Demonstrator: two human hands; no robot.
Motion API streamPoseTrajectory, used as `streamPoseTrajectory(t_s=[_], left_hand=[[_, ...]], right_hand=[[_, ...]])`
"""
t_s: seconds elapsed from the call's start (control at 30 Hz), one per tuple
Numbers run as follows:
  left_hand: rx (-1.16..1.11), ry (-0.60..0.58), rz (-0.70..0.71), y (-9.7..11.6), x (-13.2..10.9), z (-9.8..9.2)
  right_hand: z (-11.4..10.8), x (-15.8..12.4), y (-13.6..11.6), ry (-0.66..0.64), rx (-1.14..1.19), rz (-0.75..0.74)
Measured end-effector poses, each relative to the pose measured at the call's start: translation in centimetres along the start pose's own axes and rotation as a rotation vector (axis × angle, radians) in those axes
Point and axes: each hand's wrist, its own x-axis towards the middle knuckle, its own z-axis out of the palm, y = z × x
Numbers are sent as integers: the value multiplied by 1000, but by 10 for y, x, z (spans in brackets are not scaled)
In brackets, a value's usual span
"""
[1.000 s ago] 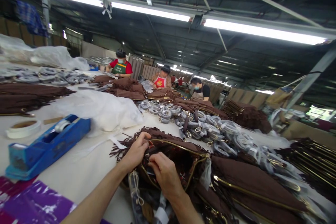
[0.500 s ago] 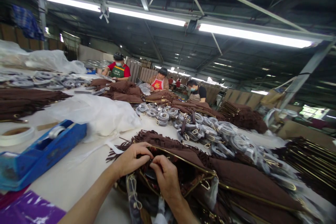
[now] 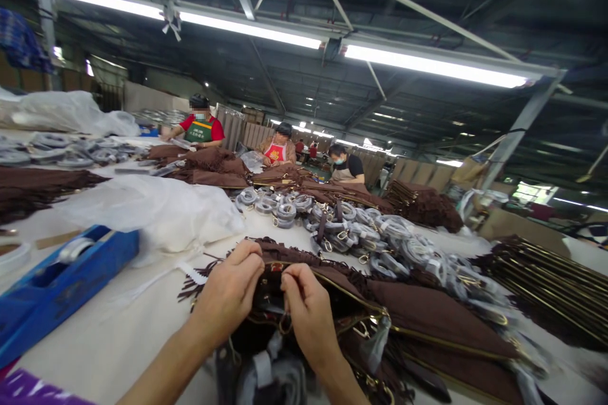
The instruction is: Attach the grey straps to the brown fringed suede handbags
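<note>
The left hand (image 3: pixel 232 288) and the right hand (image 3: pixel 311 310) are resting at the open mouth of a fringed brown bag (image 3: pixel 339 285).
The bag is lying on the worktop (image 3: pixel 156 307) before the person, its gold-coloured zip (image 3: pixel 350 293) gaping; the left hand's grip is curling at the left end of the mouth, the right hand's is bending inward just beside it, and whether either is grasping the bag cannot be told, since the fingertips are partly hidden; a blue tape dispenser (image 3: pixel 71 291) is standing to the left, a white plastic sheet (image 3: pixel 183 205) is lying crumpled behind it, plastic-wrapped coiled straps (image 3: pixel 396 228) are lying heaped beyond the bag, and a co-worker (image 3: pixel 199 131) in a green apron is facing the worktop's far side.
</note>
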Motion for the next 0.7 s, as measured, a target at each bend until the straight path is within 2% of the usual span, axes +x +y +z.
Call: streamPoseTrajectory(t_s=[0.1, 0.17, 0.3, 0.4, 0.47, 0.57, 0.7], left_hand=[[-96, 78, -55, 15, -2, -2], [-201, 43, -91, 19, -5, 1], [-459, -227, -294, 20, -10, 9], [-582, -442, -443, 21, -11, 9], [-699, -542, -469, 22, -11, 9], [-845, -526, -460, 20, -10, 14], [-933, -412, -574, 11, -6, 21]], right_hand=[[0, 3, -11, -53, 495, 308], [2, 5, -13, -51, 730, 404], [1, 7, -11, -23, 889, 448], [-1, 8, -12, 20, 880, 416], [-2, 9, -13, 33, 857, 392], [-3, 10, -15, 43, 881, 385], [-6, 14, -11, 93, 988, 437]])
